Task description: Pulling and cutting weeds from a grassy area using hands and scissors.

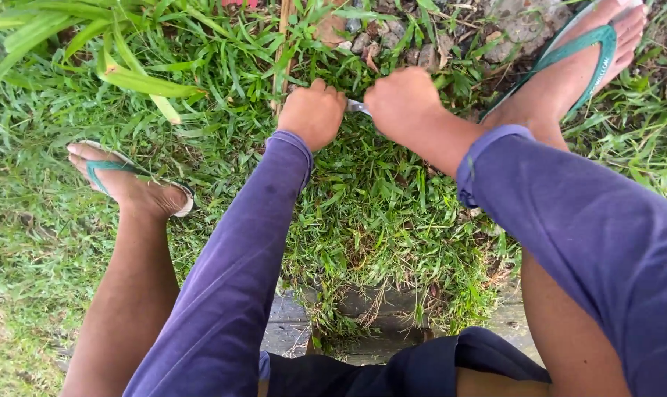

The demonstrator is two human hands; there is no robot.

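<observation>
My left hand (315, 112) is closed into a fist low in the green grass (377, 198), seemingly around a tuft, though my knuckles hide what is inside. My right hand (401, 99) is clenched just to its right, gripping a small metal tool (358, 107). Only a short shiny piece of that tool shows between the two hands. Both arms wear purple long sleeves (238, 272), and the right one is pushed up my forearm.
My bare legs straddle the grass patch, with feet in green flip-flops at the left (127, 184) and upper right (576, 66). Stones and bare soil (521, 26) lie beyond my hands. Long broad leaves (127, 77) hang at the upper left. A dark concrete slab (377, 305) lies below.
</observation>
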